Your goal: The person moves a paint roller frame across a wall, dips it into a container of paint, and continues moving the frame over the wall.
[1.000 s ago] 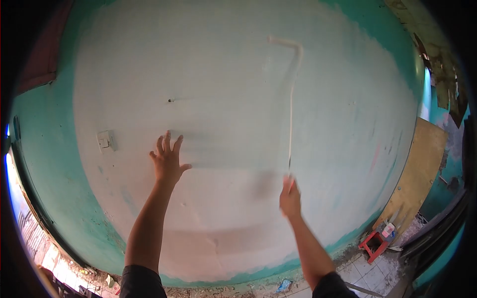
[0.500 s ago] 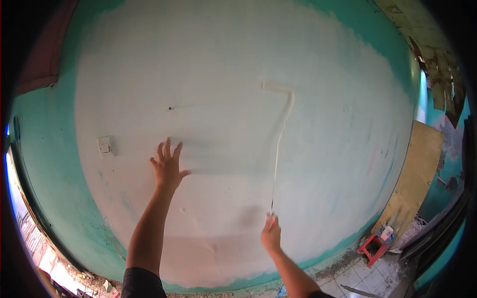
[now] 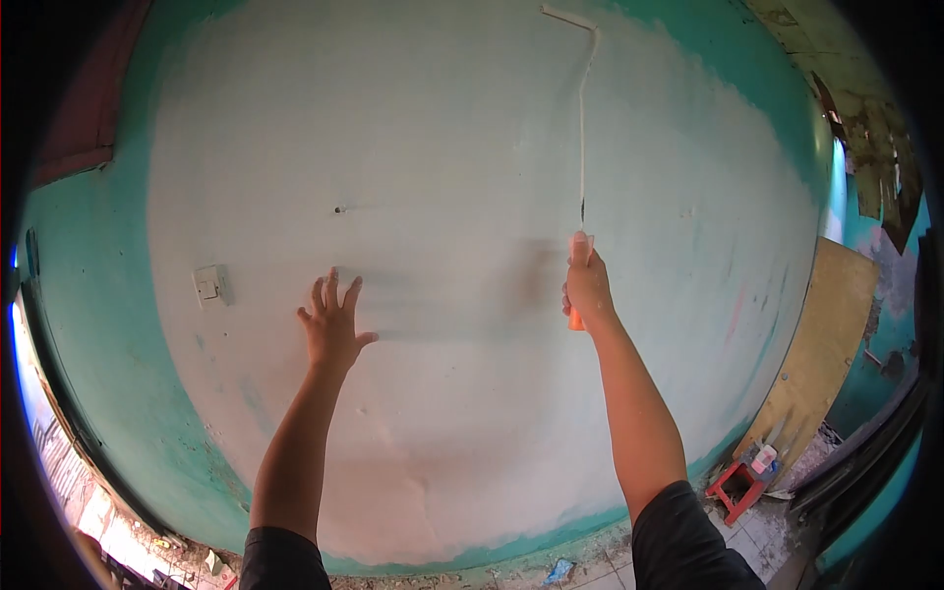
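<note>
My left hand [image 3: 331, 329] is spread with its fingers apart at the wall [image 3: 442, 295], below a small dark hole and to the right of a light switch [image 3: 208, 284]. Whether the palm presses on the surface is hard to tell. My right hand [image 3: 587, 280] is wrapped round the orange handle of a paint roller [image 3: 583, 138]. The roller's long thin rod points upward, and its narrow head lies near the top of the whitish painted area.
Green paint borders the whitish area. At the lower right a red stool [image 3: 736, 492] with small items on it stands by a leaning wooden board [image 3: 814, 344]. Debris lies along the wall's base, with a blue scrap [image 3: 560, 571] among it.
My right hand has moved up and slightly right with the roller, whose head has risen to near the top of the view. My left hand has hardly moved.
</note>
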`<move>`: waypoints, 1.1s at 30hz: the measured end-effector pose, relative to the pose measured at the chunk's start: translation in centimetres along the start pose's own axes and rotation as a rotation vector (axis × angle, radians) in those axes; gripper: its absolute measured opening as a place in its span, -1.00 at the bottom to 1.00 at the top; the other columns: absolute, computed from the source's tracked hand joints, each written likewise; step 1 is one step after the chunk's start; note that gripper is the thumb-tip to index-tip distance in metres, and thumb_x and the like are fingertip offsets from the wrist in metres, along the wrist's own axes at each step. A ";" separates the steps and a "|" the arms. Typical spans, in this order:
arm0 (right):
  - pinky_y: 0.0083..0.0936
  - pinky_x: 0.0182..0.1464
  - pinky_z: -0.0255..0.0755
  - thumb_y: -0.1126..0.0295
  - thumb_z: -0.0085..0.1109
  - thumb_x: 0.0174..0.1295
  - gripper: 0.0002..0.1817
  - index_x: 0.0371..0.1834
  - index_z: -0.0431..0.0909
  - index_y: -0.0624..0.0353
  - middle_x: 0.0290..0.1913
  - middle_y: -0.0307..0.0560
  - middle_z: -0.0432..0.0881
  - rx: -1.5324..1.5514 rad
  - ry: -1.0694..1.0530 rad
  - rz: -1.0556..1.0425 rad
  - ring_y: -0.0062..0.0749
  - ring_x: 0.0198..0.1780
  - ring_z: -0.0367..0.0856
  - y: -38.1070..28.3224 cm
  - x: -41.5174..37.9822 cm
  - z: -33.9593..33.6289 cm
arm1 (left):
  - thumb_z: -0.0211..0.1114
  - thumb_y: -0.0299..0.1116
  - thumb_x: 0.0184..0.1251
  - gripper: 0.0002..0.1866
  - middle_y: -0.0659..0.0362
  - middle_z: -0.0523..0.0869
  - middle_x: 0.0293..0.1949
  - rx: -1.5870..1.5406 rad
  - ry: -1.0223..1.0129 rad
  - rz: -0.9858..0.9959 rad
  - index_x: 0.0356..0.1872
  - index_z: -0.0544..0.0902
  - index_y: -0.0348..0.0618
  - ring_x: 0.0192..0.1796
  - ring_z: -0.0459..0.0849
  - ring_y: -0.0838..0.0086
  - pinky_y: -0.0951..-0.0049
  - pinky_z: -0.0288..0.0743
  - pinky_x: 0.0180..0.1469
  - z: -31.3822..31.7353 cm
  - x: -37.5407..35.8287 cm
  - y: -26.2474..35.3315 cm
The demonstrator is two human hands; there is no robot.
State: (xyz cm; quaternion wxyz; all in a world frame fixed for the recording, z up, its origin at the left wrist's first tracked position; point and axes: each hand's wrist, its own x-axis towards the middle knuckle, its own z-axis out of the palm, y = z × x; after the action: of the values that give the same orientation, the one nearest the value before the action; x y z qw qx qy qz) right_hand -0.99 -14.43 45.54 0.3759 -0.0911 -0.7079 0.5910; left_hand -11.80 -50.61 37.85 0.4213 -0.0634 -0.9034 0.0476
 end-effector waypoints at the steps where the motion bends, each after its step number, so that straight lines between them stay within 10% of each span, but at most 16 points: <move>1: -0.42 -0.66 0.29 -0.37 -0.26 0.57 -0.29 -0.01 0.45 0.15 -0.65 -0.24 0.30 0.009 0.009 -0.037 -0.49 -0.74 0.31 1.5 -0.1 0.0 | 0.66 0.24 0.01 0.16 0.08 0.07 0.71 -0.002 -0.004 0.003 0.64 0.23 0.28 0.68 0.06 0.08 -0.21 0.38 0.33 0.0 -0.1 0.0; 4: -0.45 -0.72 0.19 -0.31 -0.16 0.58 -0.34 0.12 0.51 0.13 -0.67 -0.24 0.33 0.013 0.074 -0.100 -0.52 -0.76 0.29 11.1 -3.0 1.1 | 0.66 0.24 0.01 0.16 0.07 0.08 0.70 -0.012 0.008 0.004 0.64 0.23 0.28 0.69 0.06 0.08 -0.21 0.39 0.33 0.2 0.0 -0.1; 7: -0.04 0.03 0.54 -0.02 -0.17 0.67 -0.47 0.21 0.50 0.27 -0.09 0.32 0.69 -0.202 0.081 -0.156 0.20 -0.03 0.69 21.5 -12.7 1.3 | 0.65 0.25 0.02 0.14 0.11 0.08 0.71 -0.004 0.010 0.000 0.64 0.23 0.33 0.68 0.11 0.07 -0.23 0.40 0.31 0.5 0.1 -0.1; 11: -0.11 -0.06 0.58 -0.02 -0.15 0.66 -0.48 0.20 0.52 0.26 -0.17 0.29 0.72 -0.210 0.032 0.021 0.21 -0.14 0.74 31.2 -24.0 -0.2 | 0.66 0.24 0.02 0.15 0.09 0.07 0.71 -0.001 0.014 0.004 0.64 0.23 0.29 0.68 0.09 0.07 -0.21 0.40 0.32 0.3 0.1 0.0; 19: 0.14 -0.11 0.53 -0.06 -0.14 0.66 -0.46 0.25 0.47 0.24 -0.18 0.49 0.70 -0.237 0.047 -0.229 0.54 -0.06 0.67 19.8 -12.1 -0.3 | 0.67 0.19 0.03 0.14 0.07 0.05 0.72 -0.018 -0.010 -0.010 0.65 0.23 0.25 0.68 0.06 0.07 -0.22 0.39 0.34 -0.2 0.1 0.1; 20: 0.06 -0.21 0.55 -0.15 -0.15 0.64 -0.41 0.26 0.48 0.19 -0.20 0.42 0.71 -0.241 0.019 -0.150 0.40 -0.21 0.73 17.7 -9.0 -0.2 | 0.67 0.19 0.04 0.14 0.08 0.04 0.72 -0.025 -0.017 -0.009 0.65 0.23 0.26 0.69 0.06 0.07 -0.22 0.39 0.34 -0.3 0.1 0.1; 22: -0.44 -0.63 0.32 -0.29 -0.16 0.59 -0.31 0.29 0.51 0.13 -0.59 -0.18 0.42 -0.081 -0.029 -0.034 -0.50 -0.70 0.39 9.4 -6.5 -0.1 | 0.67 0.18 0.04 0.14 0.08 0.04 0.72 -0.033 -0.026 -0.004 0.65 0.23 0.26 0.69 0.05 0.07 -0.23 0.38 0.34 -0.5 0.1 0.2; 27: -0.45 -0.67 0.27 -0.32 -0.17 0.58 -0.33 0.12 0.50 0.13 -0.64 -0.26 0.36 -0.009 -0.058 0.011 -0.52 -0.72 0.33 4.2 -5.8 1.1 | 0.67 0.20 0.04 0.14 0.08 0.05 0.71 -0.013 -0.014 -0.010 0.65 0.24 0.26 0.69 0.05 0.08 -0.22 0.39 0.34 -0.2 0.0 0.2; 29: -0.45 -0.65 0.31 -0.30 -0.16 0.59 -0.38 0.03 0.50 0.09 -0.63 -0.23 0.38 -0.052 0.034 -0.121 -0.54 -0.71 0.33 12.6 -6.1 2.9 | 0.67 0.21 0.02 0.14 0.10 0.07 0.71 -0.013 0.007 -0.006 0.64 0.23 0.30 0.68 0.08 0.08 -0.24 0.39 0.32 0.4 0.1 0.1; 30: 0.09 -0.07 0.54 -0.18 -0.16 0.63 -0.37 0.33 0.48 0.18 -0.13 0.41 0.72 -0.132 0.008 -0.092 0.47 -0.05 0.69 16.1 -8.1 3.0 | 0.67 0.22 0.01 0.15 0.12 0.08 0.71 -0.014 0.030 -0.004 0.64 0.23 0.33 0.67 0.10 0.08 -0.26 0.40 0.30 0.6 0.1 0.0; 33: 0.08 -0.13 0.54 -0.02 -0.10 0.65 -0.47 0.27 0.49 0.27 -0.22 0.48 0.69 -0.184 0.081 -0.156 0.47 -0.04 0.69 26.3 -17.3 3.8 | 0.67 0.21 0.01 0.14 0.12 0.08 0.71 -0.017 0.029 -0.004 0.64 0.23 0.34 0.67 0.10 0.08 -0.26 0.39 0.30 0.6 0.1 0.0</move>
State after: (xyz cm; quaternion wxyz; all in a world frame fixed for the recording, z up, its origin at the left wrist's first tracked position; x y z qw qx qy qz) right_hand 0.41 -19.71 14.32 0.4389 -0.0937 -0.7484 0.4883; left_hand -12.28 -50.62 37.53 0.4337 -0.0661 -0.8978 0.0383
